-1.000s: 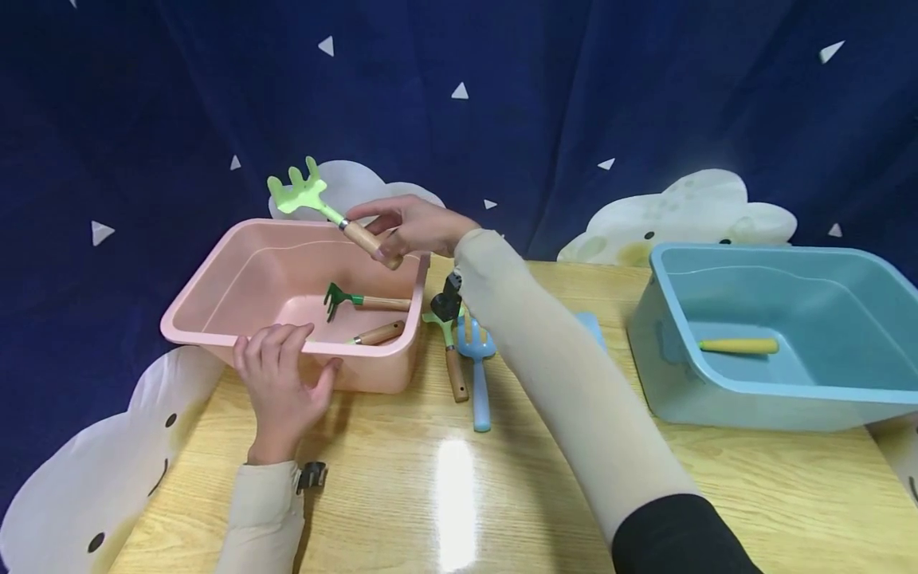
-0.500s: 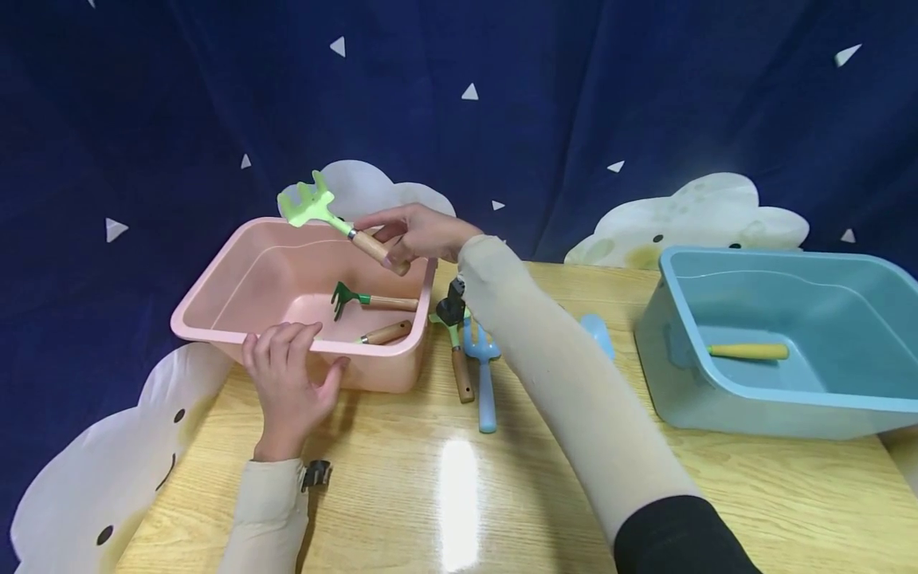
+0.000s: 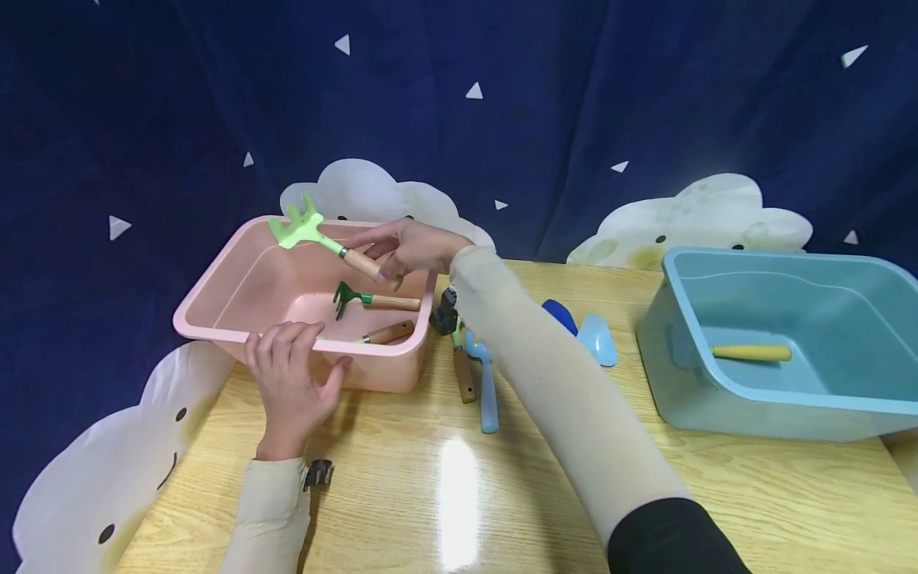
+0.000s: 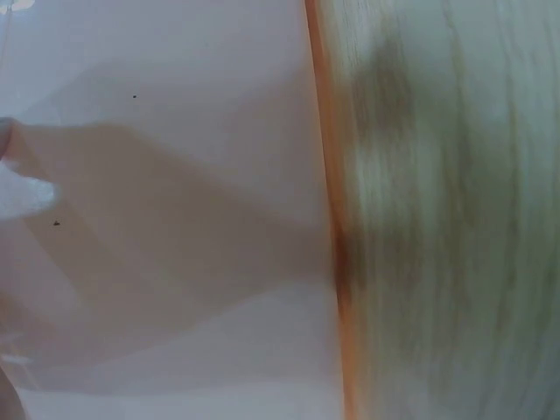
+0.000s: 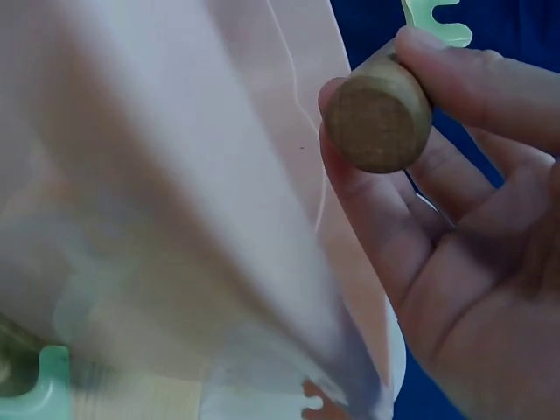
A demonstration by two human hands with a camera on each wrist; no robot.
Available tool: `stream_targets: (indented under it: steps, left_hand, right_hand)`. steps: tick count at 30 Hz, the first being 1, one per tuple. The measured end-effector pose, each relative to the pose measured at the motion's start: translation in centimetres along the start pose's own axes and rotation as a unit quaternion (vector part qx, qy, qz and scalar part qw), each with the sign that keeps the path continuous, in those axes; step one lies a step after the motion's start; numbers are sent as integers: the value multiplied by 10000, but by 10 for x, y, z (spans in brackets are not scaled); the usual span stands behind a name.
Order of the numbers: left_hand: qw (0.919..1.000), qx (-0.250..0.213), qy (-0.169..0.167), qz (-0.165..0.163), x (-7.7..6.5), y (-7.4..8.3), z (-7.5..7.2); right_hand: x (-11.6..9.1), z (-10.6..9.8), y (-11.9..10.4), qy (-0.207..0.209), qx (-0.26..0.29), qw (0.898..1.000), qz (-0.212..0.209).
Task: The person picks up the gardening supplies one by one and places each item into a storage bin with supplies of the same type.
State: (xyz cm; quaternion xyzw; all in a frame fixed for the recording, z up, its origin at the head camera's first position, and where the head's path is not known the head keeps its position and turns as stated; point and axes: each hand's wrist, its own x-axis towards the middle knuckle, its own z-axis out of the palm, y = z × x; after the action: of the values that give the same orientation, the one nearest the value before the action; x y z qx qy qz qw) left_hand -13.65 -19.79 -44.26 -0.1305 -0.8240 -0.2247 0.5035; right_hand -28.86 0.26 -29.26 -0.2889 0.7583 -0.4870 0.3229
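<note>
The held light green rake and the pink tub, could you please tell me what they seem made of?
Rake handle: apparently matte wood, brown with fine texture on its end. Rake head: smooth light green, painted metal or plastic; unclear which. Pink tub: likely smooth moulded plastic, with rounded corners.

You are indoors, in what looks like a small dressed set for play or recording; whether it belongs to a home or a studio, you cannot tell. Behind your wood-grain table (image 3: 387, 502) hangs a navy cloth (image 3: 402, 88) with white triangles (image 3: 475, 92) and clouds (image 3: 79, 478) bearing faces, and a bright strip of glare (image 3: 457, 510) marks the tabletop before you.
</note>
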Motion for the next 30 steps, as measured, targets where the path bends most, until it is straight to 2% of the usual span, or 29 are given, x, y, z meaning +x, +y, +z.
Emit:
stream_targets:
  steps: [5,14,20,30]
  left_hand:
    - [10000,-10,-40,33,1,3,2]
    - [10000,9,-23,74,2,3,3]
    - [10000,4,-74,57,2,2,4]
    - [9999,-40,-128,-26,0,1,1]
  right_hand:
    - [0,0,2,104,-24,9998,144]
    - [-9,-13,6,986,-102,9950,-121]
    - [-23,-28,10,1226,-138,9923,-76]
    - [-51,-55,22,1696,-599,9836,124]
